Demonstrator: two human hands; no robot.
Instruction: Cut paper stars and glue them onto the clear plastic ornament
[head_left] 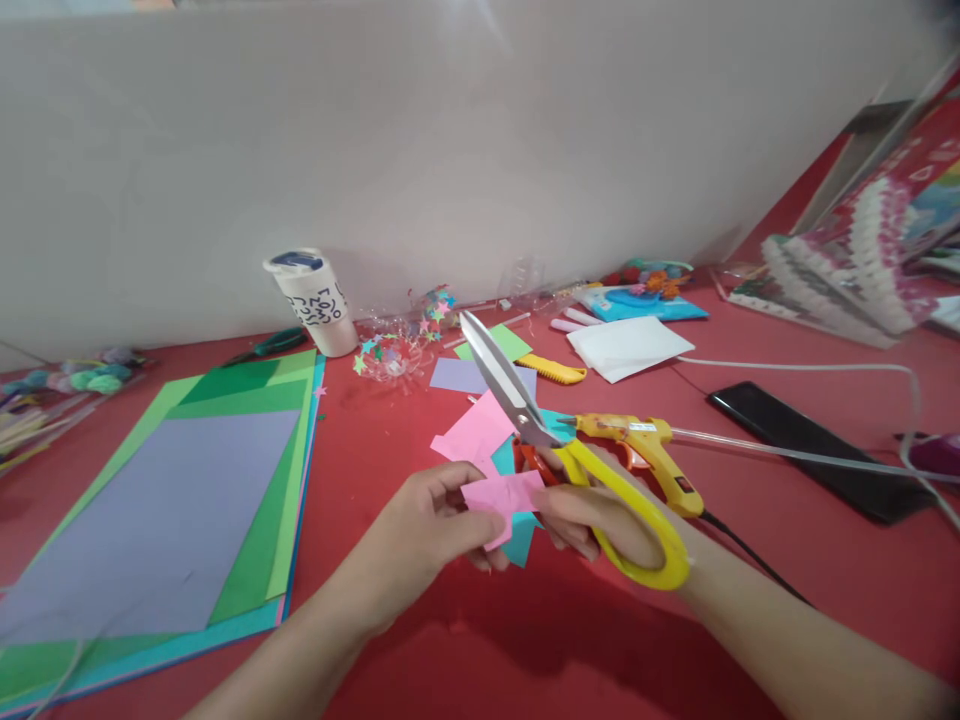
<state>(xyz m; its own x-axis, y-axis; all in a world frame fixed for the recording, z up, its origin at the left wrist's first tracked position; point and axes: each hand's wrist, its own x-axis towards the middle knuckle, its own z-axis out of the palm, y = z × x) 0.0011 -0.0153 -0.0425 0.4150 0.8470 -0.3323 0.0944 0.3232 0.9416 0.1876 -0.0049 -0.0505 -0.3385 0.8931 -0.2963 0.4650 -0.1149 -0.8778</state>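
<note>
Between the fingers of my left hand (431, 520) is a small pink paper piece (499, 495) with cut edges. My right hand (600, 515) carries scissors (637, 525) with yellow handles, their blades closed and pointing up to the left. Its fingertips also touch the right end of the pink paper. Just behind my hands lie a larger pink paper scrap (476, 428) and turquoise paper (521, 545), partly hidden by my fingers. A yellow hot glue gun (637, 435) lies right behind my right hand.
Stacked coloured sheets (172, 510) cover the left side of the red table. Toward the wall stand a white tumbler (319, 305) and star decorations (397, 350). A yellow cutter (553, 370), white paper (630, 347) and a black phone (810, 450) lie farther right.
</note>
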